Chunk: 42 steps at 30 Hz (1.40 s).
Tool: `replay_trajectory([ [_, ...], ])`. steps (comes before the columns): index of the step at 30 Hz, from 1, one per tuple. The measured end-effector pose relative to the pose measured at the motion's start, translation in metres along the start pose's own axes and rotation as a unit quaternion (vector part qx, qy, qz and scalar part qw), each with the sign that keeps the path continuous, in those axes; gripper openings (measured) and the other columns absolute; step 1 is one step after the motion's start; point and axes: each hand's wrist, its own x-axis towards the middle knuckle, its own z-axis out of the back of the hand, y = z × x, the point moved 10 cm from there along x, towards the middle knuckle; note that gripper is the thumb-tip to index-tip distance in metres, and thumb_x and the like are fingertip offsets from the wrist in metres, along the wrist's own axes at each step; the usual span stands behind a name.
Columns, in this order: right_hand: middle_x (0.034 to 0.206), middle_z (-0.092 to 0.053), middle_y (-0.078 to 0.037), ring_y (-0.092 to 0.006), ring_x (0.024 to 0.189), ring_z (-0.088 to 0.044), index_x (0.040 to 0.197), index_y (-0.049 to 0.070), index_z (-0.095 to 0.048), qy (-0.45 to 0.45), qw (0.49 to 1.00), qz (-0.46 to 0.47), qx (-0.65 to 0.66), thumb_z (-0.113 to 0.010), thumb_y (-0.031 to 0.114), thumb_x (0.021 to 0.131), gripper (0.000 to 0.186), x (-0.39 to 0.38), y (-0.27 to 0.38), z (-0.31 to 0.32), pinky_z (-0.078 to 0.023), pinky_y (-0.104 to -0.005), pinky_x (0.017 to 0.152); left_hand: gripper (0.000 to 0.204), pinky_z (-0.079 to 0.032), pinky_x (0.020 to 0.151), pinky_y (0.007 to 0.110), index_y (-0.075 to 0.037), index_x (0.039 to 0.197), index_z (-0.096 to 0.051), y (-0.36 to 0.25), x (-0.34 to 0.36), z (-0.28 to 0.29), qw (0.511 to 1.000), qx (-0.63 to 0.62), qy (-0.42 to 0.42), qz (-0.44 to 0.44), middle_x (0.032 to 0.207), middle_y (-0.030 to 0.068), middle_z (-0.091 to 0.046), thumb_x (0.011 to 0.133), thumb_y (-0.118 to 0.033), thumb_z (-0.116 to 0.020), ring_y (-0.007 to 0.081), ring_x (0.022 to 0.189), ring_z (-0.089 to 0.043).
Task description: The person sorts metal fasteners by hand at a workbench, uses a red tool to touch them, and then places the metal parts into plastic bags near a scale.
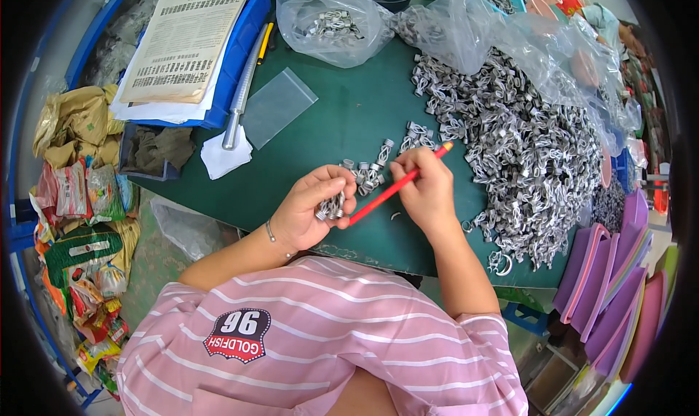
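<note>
My left hand (309, 208) is closed around several small silver metal pieces (330, 206) near the green tabletop's front edge. My right hand (422, 186) grips a red pencil-like stick (382, 196) with a yellow top, which slants down to the left so that its lower end is beside my left fingers. Just beyond both hands lie loose little clusters of similar metal pieces (373, 174).
A large heap of metal parts (531, 168) covers the right side of the green table (371, 88). Plastic bags (331, 19) lie at the back. A blue tray with papers (167, 41), a ruler-like metal tool (237, 117) and a small bag (273, 103) are left. Foam pads (611, 285) stand right.
</note>
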Motion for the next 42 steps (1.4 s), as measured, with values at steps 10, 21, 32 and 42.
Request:
replay_trajectory([
  [10,0.070,-0.055,-0.016,-0.0346,0.065,-0.057,0.077,0.004,-0.046,0.079,0.949,-0.057,-0.299,-0.064,0.012,0.068,0.021,0.008,0.001,-0.022,-0.045,-0.0446,0.055,0.009,-0.034,0.042,0.022,-0.006,0.084,-0.050,-0.009,-0.004,0.006,0.988,0.132,-0.070,-0.046,0.060,0.0032,-0.049,0.082,-0.009,-0.058,0.0097,0.052,-0.047],
  [21,0.079,-0.056,-0.012,-0.0201,0.063,-0.055,0.068,0.005,-0.039,0.008,0.985,0.171,0.028,-0.066,-0.008,0.063,0.031,-0.021,0.051,0.005,-0.045,-0.0274,0.055,0.028,-0.037,0.042,0.018,0.003,0.106,-0.053,-0.007,0.002,-0.001,0.955,0.288,-0.070,-0.025,0.081,0.0088,-0.057,0.081,-0.007,-0.059,0.0077,0.056,-0.050],
  [32,0.096,-0.056,-0.014,-0.0153,0.079,-0.057,0.076,0.007,-0.040,0.108,0.841,-0.167,0.503,-0.056,-0.009,0.077,0.022,-0.043,-0.013,-0.027,-0.049,-0.0253,0.067,0.019,-0.041,0.053,0.018,-0.001,0.092,-0.062,-0.037,-0.011,-0.048,0.829,0.499,0.035,-0.250,0.076,0.0029,-0.056,0.073,0.001,-0.064,0.0069,0.064,-0.052],
  [42,0.094,-0.054,-0.016,-0.0185,0.085,-0.056,0.081,0.007,-0.037,-0.020,0.948,0.037,0.316,-0.063,-0.011,0.069,0.034,-0.048,0.027,0.010,-0.049,-0.0265,0.068,0.021,-0.040,0.045,0.019,0.002,0.101,-0.059,-0.016,-0.004,-0.021,0.916,0.389,-0.021,-0.099,0.070,0.0044,-0.057,0.080,-0.005,-0.058,0.0079,0.055,-0.051],
])
